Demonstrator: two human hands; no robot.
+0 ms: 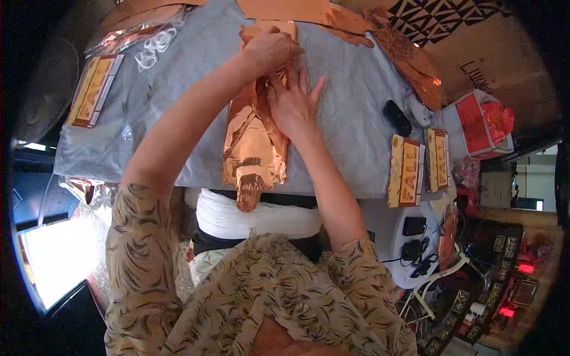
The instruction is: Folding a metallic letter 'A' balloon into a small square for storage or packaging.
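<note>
A long, shiny copper-coloured foil piece [255, 127] lies lengthwise on the grey-covered table, layered and creased, with a narrow tongue hanging over the near edge. At its far end, my left hand [270, 52] is closed, the curled fingers at the foil's right edge. What lies beneath those fingers is hidden. Just nearer, my right hand [294, 108] rests palm down with fingers spread, partly on the foil's right side and partly on the table cover. My left forearm crosses above the cover from the left.
Copper-coloured sheets [285, 9] line the far edge. A printed yellow-orange card [94, 90] lies left, and two similar cards [407, 171] lie right, near a black oblong object [397, 117]. White rings [159, 41] sit far left. A red-and-white box [475, 124] stands right.
</note>
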